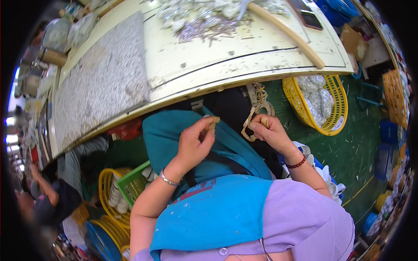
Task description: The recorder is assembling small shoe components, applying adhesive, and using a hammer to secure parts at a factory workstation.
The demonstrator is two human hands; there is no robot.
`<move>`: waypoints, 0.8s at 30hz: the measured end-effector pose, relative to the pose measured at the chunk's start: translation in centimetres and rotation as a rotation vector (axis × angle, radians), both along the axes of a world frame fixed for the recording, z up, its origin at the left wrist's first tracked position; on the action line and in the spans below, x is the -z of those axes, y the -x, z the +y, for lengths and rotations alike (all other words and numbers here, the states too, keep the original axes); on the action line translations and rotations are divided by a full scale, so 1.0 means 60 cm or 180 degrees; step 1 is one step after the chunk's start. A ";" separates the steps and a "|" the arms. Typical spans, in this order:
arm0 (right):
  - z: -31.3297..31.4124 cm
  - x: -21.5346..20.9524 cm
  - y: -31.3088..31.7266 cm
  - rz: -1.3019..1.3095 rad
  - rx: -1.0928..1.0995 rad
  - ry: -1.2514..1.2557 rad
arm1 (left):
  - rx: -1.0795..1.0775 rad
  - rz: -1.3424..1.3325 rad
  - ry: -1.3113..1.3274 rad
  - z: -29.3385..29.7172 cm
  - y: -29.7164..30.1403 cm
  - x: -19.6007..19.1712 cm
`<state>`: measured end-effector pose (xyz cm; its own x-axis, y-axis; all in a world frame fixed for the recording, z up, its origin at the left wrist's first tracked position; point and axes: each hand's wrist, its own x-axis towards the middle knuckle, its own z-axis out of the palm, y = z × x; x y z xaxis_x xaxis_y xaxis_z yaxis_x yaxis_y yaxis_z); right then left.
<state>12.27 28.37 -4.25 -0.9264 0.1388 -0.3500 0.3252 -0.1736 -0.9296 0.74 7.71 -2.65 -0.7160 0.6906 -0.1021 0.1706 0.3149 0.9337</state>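
My right hand (273,134) is closed on a thin beige looped strip (247,130), which hangs from its fingertips over my dark-clad lap. A beige cover, like a finger wrap, shows on one of its fingers. My left hand (197,141) is held a little apart, above the teal apron (163,130). Its thumb and forefinger curve together around a small beige piece (214,121) at the tips; whether that is a finger wrap or a held scrap, I cannot tell. More pale looped strips (261,98) hang beyond the right hand, near the table edge.
Ahead stands a white worktable (209,65) with a grey speckled pad (106,78), a wooden-handled hammer (291,37), a phone (311,19) and shiny wrapped pieces. Yellow baskets (338,102) sit right and lower left, beside a green crate (133,178). Another person (54,198) is at far left.
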 end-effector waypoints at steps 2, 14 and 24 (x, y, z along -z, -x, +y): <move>0.000 0.010 0.001 0.0409 0.0365 -0.0426 | 0.0379 -0.0252 -0.0323 0.024 0.001 -0.027; 0.069 0.114 -0.051 -0.0279 0.1335 0.1421 | 0.1259 -0.0767 -0.0028 0.167 0.007 0.003; 0.288 0.242 0.086 0.0473 0.3366 0.1692 | 0.1265 -0.0719 0.1298 0.064 0.019 0.042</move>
<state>7.12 45.63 -18.78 -0.4763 0.7277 -0.4935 -0.3155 -0.6654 -0.6766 -0.40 11.53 -5.20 -0.3415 0.7736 -0.5338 0.1600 0.6075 0.7780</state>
